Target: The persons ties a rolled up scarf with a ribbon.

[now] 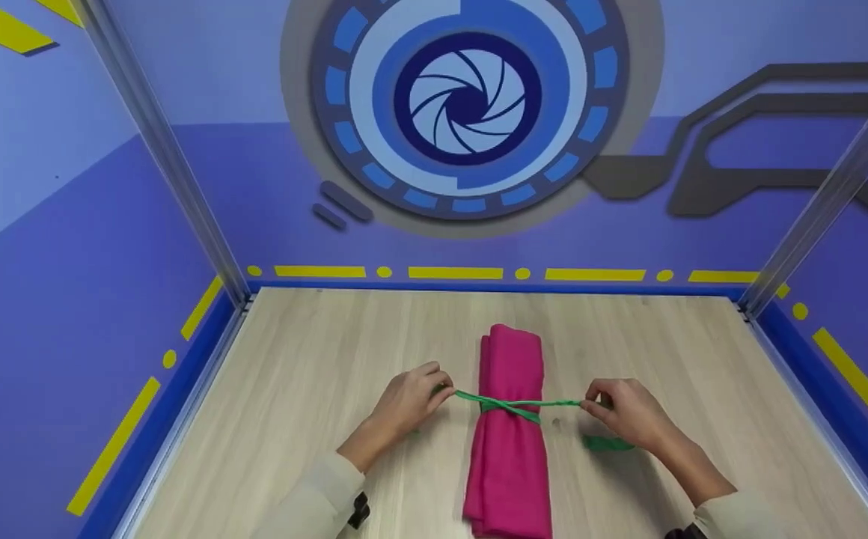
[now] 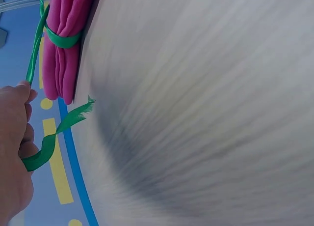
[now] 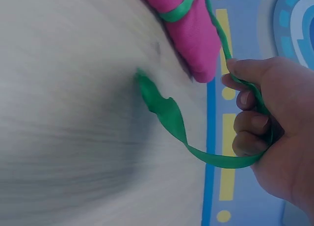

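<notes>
A folded magenta cloth point(image 1: 511, 471) lies lengthwise on the wooden table, a green ribbon point(image 1: 554, 403) wrapped round its middle. The ribbon's two ends cross on top of the cloth and stretch out to either side. On the left, my left hand point(image 1: 410, 397) pinches one end; its frayed tail point(image 2: 73, 117) sticks out below the fingers in the left wrist view. To the right of the cloth, my right hand point(image 1: 632, 412) grips the other end between thumb and curled fingers. The right wrist view shows that ribbon running through the palm, with a loose tail point(image 3: 170, 117) hanging toward the table.
The pale wooden table point(image 1: 329, 337) is bordered by metal rails point(image 1: 179, 442) and blue-purple panels with yellow dashes. A round aperture-like graphic point(image 1: 468, 101) marks the back panel. Clear upright posts point(image 1: 172, 157) stand at the back corners.
</notes>
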`<action>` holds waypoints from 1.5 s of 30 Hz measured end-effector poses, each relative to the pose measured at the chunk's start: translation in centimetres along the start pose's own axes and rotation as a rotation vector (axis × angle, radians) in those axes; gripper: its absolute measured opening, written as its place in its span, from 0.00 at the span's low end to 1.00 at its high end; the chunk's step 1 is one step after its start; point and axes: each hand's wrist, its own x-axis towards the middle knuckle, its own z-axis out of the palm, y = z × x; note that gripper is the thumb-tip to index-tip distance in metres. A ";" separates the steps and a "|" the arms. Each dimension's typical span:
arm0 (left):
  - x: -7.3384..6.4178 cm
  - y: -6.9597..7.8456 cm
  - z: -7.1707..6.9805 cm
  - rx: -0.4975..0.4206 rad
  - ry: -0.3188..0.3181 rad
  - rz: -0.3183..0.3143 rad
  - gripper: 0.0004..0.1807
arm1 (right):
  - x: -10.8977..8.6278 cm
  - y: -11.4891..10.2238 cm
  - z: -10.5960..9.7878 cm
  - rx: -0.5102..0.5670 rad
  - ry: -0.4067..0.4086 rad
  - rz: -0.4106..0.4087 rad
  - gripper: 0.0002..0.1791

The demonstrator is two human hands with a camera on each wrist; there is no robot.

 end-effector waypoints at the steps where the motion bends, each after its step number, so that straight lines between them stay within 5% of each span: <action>1: -0.1 -0.1 0.0 -0.002 -0.003 -0.003 0.09 | -0.1 0.1 0.1 -0.010 0.004 0.009 0.06; 17: -1.3 -1.5 0.7 0.021 -0.060 -0.073 0.06 | -1.5 1.9 0.9 -0.069 -0.029 0.146 0.09; 29: -2.5 -2.6 1.5 -0.002 -0.141 -0.226 0.07 | -2.1 3.0 1.3 -0.036 -0.129 0.178 0.10; 45: -2.5 -2.5 1.1 0.008 -0.182 -0.240 0.08 | -2.4 2.9 1.3 -0.012 -0.090 0.224 0.08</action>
